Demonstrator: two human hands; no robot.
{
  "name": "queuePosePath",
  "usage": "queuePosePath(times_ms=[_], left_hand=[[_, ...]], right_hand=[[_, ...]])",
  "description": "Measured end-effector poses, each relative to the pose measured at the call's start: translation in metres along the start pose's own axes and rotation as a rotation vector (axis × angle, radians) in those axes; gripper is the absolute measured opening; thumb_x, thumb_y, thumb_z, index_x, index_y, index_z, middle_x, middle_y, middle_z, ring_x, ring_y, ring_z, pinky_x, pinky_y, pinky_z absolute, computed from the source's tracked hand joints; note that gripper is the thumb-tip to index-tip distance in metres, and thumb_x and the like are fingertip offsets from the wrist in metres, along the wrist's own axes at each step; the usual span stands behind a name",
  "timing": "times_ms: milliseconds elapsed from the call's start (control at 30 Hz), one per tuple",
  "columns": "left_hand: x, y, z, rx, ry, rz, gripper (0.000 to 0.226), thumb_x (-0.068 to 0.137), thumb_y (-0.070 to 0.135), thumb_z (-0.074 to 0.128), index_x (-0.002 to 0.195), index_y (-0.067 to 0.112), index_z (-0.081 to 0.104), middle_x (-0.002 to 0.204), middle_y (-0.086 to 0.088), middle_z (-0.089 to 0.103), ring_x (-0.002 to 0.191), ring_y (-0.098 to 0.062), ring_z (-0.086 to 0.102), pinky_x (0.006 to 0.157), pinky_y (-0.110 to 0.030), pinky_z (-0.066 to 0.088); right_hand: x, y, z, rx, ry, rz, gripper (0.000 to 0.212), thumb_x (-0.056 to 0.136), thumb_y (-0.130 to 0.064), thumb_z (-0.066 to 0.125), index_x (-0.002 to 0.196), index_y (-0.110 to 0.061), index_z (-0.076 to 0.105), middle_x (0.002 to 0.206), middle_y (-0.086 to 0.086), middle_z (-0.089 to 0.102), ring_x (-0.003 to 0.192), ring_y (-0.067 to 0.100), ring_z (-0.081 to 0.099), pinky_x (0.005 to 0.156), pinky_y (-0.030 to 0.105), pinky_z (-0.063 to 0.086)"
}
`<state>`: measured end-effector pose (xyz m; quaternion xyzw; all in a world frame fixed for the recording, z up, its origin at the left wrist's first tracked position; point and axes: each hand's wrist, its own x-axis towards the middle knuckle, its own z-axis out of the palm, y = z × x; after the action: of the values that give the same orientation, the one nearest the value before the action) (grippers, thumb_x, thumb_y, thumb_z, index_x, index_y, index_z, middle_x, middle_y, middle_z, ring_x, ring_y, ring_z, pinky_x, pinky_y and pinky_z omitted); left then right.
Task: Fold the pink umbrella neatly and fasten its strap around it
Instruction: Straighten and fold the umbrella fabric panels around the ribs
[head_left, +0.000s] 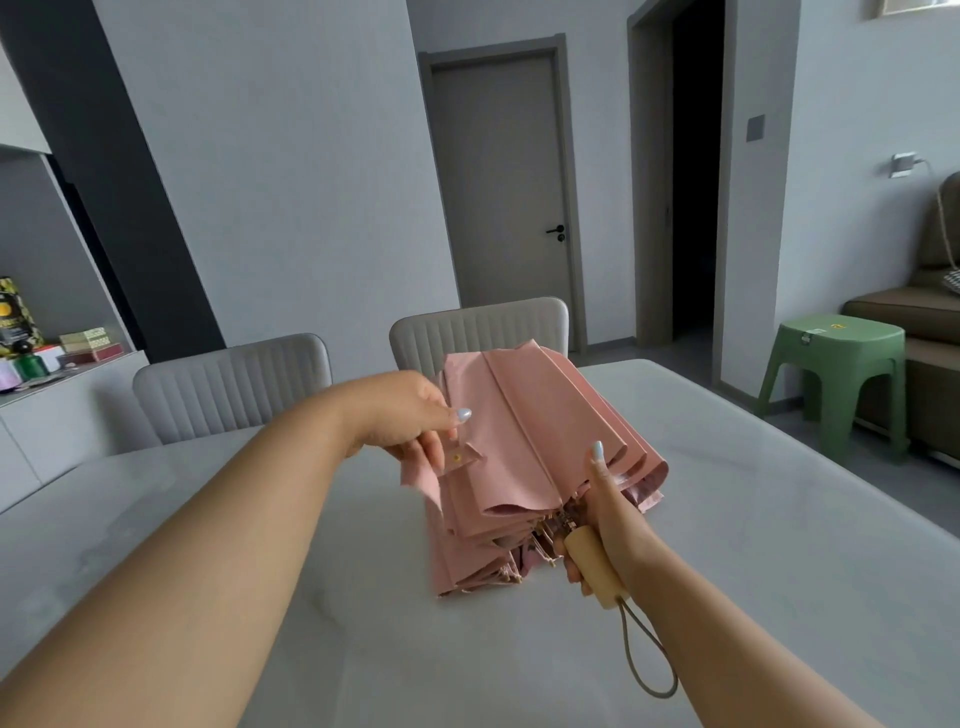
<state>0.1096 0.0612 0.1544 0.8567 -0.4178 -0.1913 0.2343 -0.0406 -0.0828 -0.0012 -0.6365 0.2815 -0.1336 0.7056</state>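
My right hand (605, 525) wraps the pale wooden handle (592, 566) of the collapsed pink fabric umbrella (524, 447), thumb pressed up against its pleats; a tan cord loop (649, 654) hangs from the handle toward me. My left hand (415, 421) pinches the pink strap (457, 460), with its small yellow snap, at the canopy's left side. The umbrella is above the grey-white table (779, 545), pointing away from me. Beyond it stand two grey ribbed chairs (234, 384). Far right is a green plastic stool (836, 379); its stickers are too small to read. Far left, boxes on a shelf (88, 343) carry illegible print.
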Motion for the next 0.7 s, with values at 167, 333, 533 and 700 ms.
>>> queuePosePath(times_ms=[167, 333, 533, 700], left_hand=[[0.028, -0.003, 0.043, 0.016, 0.509, -0.166, 0.065, 0.087, 0.062, 0.053, 0.106, 0.0, 0.062, 0.099, -0.022, 0.065, 0.093, -0.036, 0.065, 0.079, -0.037, 0.051], [0.044, -0.012, 0.075, -0.041, 0.573, -0.234, 0.047, 0.085, 0.046, 0.063, 0.109, 0.006, 0.059, 0.102, -0.009, 0.066, 0.094, -0.032, 0.064, 0.072, -0.034, 0.049], [0.04, -0.02, 0.091, -0.287, 0.768, -0.319, 0.066, 0.077, 0.052, 0.072, 0.118, 0.004, 0.053, 0.122, -0.016, 0.056, 0.116, -0.038, 0.052, 0.094, -0.041, 0.046], [0.046, -0.023, 0.099, -0.921, 0.409, -0.254, 0.123, 0.044, 0.079, 0.078, 0.139, 0.01, 0.042, 0.13, -0.008, 0.059, 0.114, -0.031, 0.061, 0.1, -0.047, 0.049]], right_hand=[[-0.006, -0.001, 0.005, -0.04, 0.044, -0.063, 0.092, 0.06, -0.087, 0.027, 0.107, -0.013, 0.055, 0.063, 0.013, 0.064, 0.05, 0.027, 0.059, 0.051, 0.032, 0.051], [-0.018, -0.008, 0.011, -0.047, 0.071, -0.128, 0.046, 0.091, -0.065, 0.038, 0.098, -0.021, 0.05, 0.063, 0.011, 0.061, 0.048, 0.025, 0.057, 0.05, 0.032, 0.048], [-0.018, -0.012, 0.009, -0.008, 0.117, -0.132, 0.037, 0.1, -0.047, 0.043, 0.103, -0.011, 0.052, 0.064, 0.014, 0.061, 0.044, 0.026, 0.056, 0.045, 0.03, 0.047], [-0.024, -0.018, 0.008, 0.087, 0.06, -0.169, 0.043, 0.101, -0.044, 0.043, 0.09, -0.005, 0.054, 0.065, 0.016, 0.06, 0.045, 0.026, 0.054, 0.044, 0.029, 0.046]])
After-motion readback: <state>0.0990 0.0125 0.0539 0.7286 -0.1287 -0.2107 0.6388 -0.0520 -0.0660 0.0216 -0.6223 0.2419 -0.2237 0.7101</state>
